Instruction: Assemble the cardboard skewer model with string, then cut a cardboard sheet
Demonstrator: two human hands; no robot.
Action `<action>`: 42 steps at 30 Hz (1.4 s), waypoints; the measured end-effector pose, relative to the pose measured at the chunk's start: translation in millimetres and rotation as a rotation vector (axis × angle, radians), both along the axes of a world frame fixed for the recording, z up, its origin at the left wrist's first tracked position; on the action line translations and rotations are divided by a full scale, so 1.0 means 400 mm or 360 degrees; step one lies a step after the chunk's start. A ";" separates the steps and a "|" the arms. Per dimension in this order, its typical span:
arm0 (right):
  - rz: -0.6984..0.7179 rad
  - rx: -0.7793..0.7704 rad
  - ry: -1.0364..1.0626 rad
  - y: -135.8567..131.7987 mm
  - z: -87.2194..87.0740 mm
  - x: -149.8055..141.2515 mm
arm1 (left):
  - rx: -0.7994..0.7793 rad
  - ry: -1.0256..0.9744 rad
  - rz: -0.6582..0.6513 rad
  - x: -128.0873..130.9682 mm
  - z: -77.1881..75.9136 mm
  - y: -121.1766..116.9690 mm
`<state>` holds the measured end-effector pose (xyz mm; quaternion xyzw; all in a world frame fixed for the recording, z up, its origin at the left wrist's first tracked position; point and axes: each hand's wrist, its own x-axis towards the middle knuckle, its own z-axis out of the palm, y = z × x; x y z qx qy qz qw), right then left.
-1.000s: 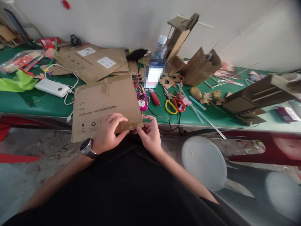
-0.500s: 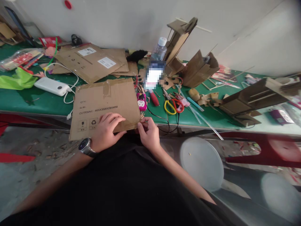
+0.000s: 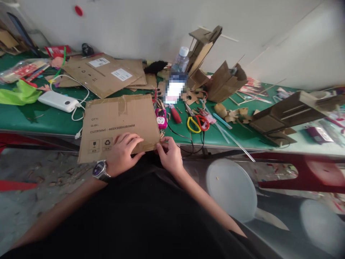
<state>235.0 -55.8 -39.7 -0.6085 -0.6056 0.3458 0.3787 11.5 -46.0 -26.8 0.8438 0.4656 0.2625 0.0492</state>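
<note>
A brown cardboard sheet [image 3: 121,111] with printed text lies at the table's front edge and overhangs it toward my body. My left hand [image 3: 122,153], wearing a watch [image 3: 100,169] on the wrist, rests on top of the cardboard near its lower edge, fingers stretched and thumb apart. At the sheet's lower right corner, my right hand [image 3: 170,153] pinches the edge between thumb and fingers; some fingertips are hidden behind it. Just beyond that corner are a pink power socket [image 3: 161,119], a red-handled tool [image 3: 175,114] and scissors [image 3: 198,123] with yellow and red handles.
On the green table [image 3: 178,138], more cardboard [image 3: 99,73] lies at the back left, beside a white power bank [image 3: 58,101]. A bottle [image 3: 181,61] and a blurred-out phone [image 3: 174,90] stand centrally. Cardboard constructions [image 3: 280,115] occupy the right. Stools [image 3: 231,190] are below.
Both hands keep their places on the cardboard sheet, with hardly any movement. The whole view has shifted slightly.
</note>
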 end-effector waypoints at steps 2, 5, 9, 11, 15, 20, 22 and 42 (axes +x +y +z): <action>-0.0010 -0.0020 0.0035 0.002 -0.005 -0.002 | 0.0004 0.0000 -0.0006 -0.002 -0.008 0.003; -0.0025 -0.0036 0.0080 0.003 -0.012 -0.006 | 0.0011 -0.0017 -0.0013 -0.008 -0.019 0.007; -0.0020 -0.0049 0.0131 0.005 -0.018 -0.012 | 0.0034 -0.0060 -0.0036 -0.019 -0.031 0.009; -0.0011 -0.0061 0.0139 0.006 -0.024 -0.012 | 0.0038 -0.0073 -0.0040 -0.023 -0.036 0.009; -0.0035 -0.0044 0.0081 0.008 -0.037 -0.011 | 0.0020 -0.0095 -0.0037 -0.028 -0.045 0.010; -0.0046 -0.0012 0.0010 0.007 -0.039 -0.011 | 0.0037 -0.0112 -0.0024 -0.029 -0.050 0.010; -0.0043 -0.0014 0.0003 0.006 -0.036 -0.011 | 0.0049 -0.0103 -0.0020 -0.029 -0.051 0.010; -0.0059 -0.0060 0.0160 0.002 -0.047 -0.010 | 0.0056 -0.0131 -0.0004 -0.028 -0.051 0.007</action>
